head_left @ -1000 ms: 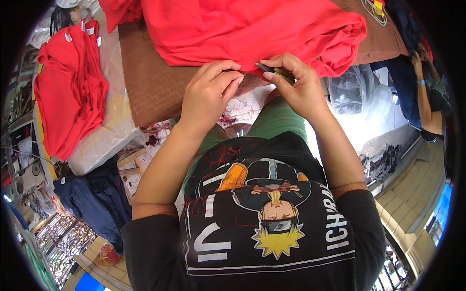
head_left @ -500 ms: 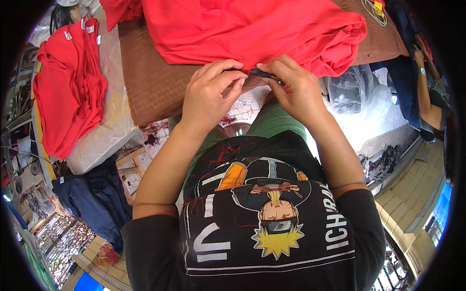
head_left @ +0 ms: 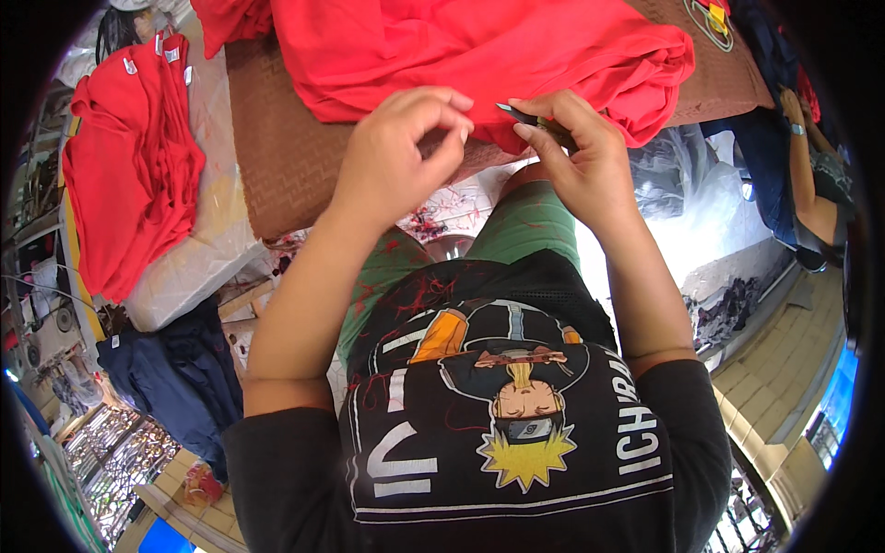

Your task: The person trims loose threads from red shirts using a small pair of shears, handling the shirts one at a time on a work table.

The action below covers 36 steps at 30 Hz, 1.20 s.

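A large red garment (head_left: 433, 55) lies heaped over the brown-covered table, its near edge hanging just beyond my hands. My right hand (head_left: 590, 152) grips a small pair of thread snips (head_left: 524, 115), dark with a pale pointed tip, which points left toward my other hand. Opposite it, my left hand (head_left: 396, 152) is held with thumb and fingertips drawn together in front of the red cloth. Whatever is between those fingertips, if anything, is too small to make out. A short gap separates the snips' tip from the left fingers.
More red garments (head_left: 129, 175) with white labels are piled on a plastic-wrapped surface at left, with dark blue clothing (head_left: 175, 378) below. Brown patterned cloth (head_left: 277, 157) covers the table. Clear plastic (head_left: 673, 175) sits at right, near another person's arm (head_left: 807, 175). Red threads cling to my clothes.
My hands have moved apart from their close meeting at the cloth's edge. The left hand has shifted slightly up; the right has turned outward, so the snips' blade now shows.
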Available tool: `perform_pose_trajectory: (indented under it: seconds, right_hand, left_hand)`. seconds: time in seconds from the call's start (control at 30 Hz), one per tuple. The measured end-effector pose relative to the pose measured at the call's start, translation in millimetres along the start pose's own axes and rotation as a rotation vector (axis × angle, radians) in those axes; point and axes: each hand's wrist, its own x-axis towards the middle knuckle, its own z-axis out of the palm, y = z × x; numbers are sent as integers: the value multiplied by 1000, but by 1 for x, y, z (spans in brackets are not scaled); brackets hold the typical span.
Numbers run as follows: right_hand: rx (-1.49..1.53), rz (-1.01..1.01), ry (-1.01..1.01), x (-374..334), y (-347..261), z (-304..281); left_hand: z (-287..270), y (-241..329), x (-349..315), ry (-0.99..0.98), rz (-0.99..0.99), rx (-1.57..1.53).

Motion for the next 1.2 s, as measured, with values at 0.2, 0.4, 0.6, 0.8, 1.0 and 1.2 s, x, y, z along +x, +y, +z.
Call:
perform_pose_trajectory:
  seconds: [0.2,0.4,0.6,0.8,1.0,1.2]
  right_hand:
    - [34,89,-27,3,6,2]
    - [77,66,-5,7,16,8]
    - [-67,-41,-37,10,11,9]
    - [-273,-151,-40,16,0,-20]
    - [-91,82,59,21,1,-48]
    - [49,261,-11,8,12,-40]
  left_hand:
    - [4,-24,41,-145,-361,-729]
    - [2,-36,42,-259,-535,-1038]
    - [2,-37,41,-276,-522,-1045]
    - [-64,1,20,-634,12,-115]
    - [-91,36,16,-656,-119,369]
    - [-30,33,23,-263,52,222]
